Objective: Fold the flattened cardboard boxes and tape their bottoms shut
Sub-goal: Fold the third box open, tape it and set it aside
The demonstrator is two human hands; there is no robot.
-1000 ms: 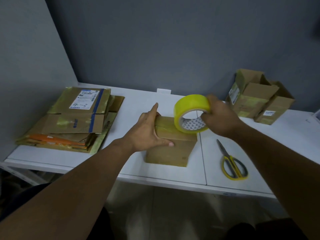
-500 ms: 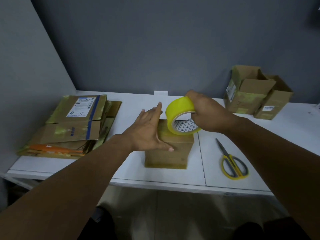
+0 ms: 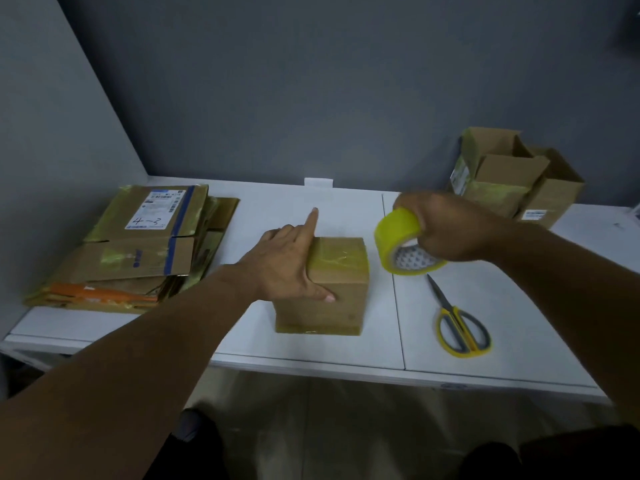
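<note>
1. This looks like a packing or shipping station in a plain workroom: a white surface (image 3: 294,348) is set into a corner of bare grey walls (image 3: 311,98).
2. A stack of flattened cardboard boxes (image 3: 145,258) lies along the surface's left edge. The top one bears a printed shipping label (image 3: 156,209) with a handwritten mark.
3. Assembled boxes (image 3: 512,178) with open flaps stand at the far right corner.
4. Packing tools are out: a roll of yellow tape (image 3: 398,237), and yellow-handled scissors (image 3: 460,327) near the front edge.
5. A taped box (image 3: 332,282) stands mid-surface.
</note>
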